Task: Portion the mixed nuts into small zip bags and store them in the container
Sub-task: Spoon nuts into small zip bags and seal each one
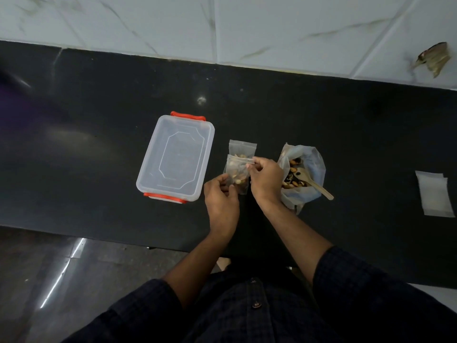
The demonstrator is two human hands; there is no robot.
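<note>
Sealing a filled zip bag beside the empty container.

The right hand [265, 180] is pinching the zip strip of the filled zip bag [238, 172] while the left hand [220, 195] is gripping its lower edge; a partly closed seal is risking spilled nuts, and the open nut bag [300, 173] with its wooden spoon [313, 184] could tip. Everything is sitting on a glossy black desk [99, 157] under marble-look wall tiles [272, 26], the clear container [175, 157] just left.

Your worktop is a long black counter [99, 144], glossy enough to throw back a soft glare on its left half. Behind it runs white marble-veined tiling [284, 26], and on that, far right, lies one dry brown leaf [434, 59]. Below the counter's near edge you've got grey floor [49, 280] with a bright streak of reflected light.
</note>
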